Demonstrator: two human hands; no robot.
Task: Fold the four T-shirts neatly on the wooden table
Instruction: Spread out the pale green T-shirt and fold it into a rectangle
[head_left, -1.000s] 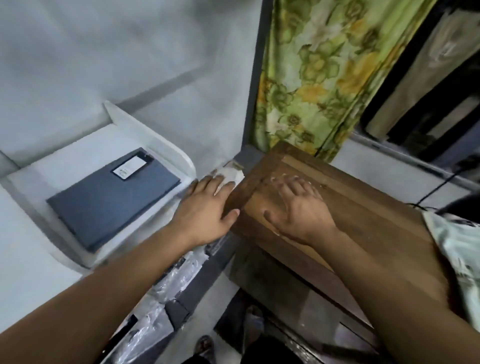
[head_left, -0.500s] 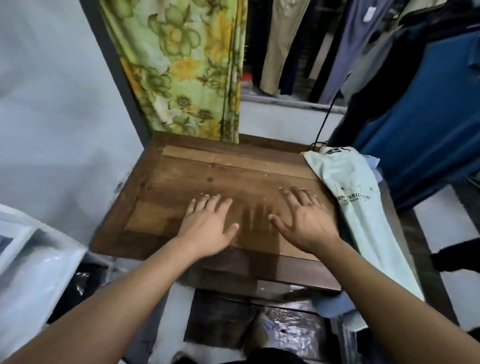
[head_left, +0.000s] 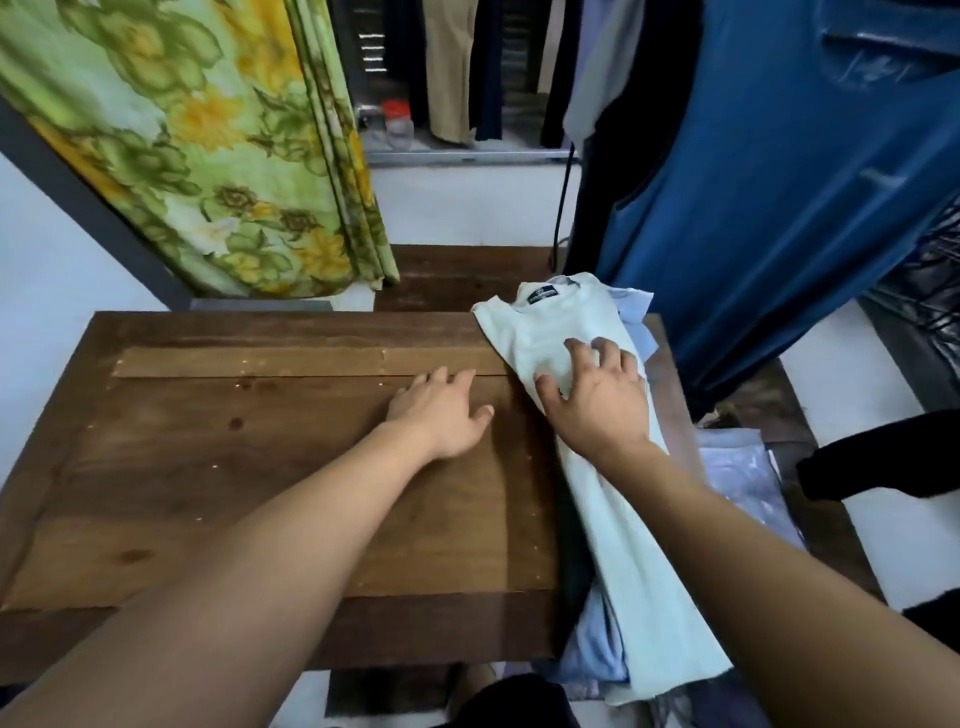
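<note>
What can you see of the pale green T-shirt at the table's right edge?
The pale green T-shirt looks like soft knit cloth and lies as a long narrow strip. Its collar, with a dark neck label, points away, and its hem hangs past the wooden table's near edge. It lies on top of a pile of bluish garments. The right hand rests on its upper part, fingers bent; whether it grips is unclear.

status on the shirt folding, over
Left hand flat on wooden table. Right hand on pale green T-shirt, fingers bent, grip unclear. Shirt unfolded atop a pile at table's right edge, hanging over the near side.
</note>
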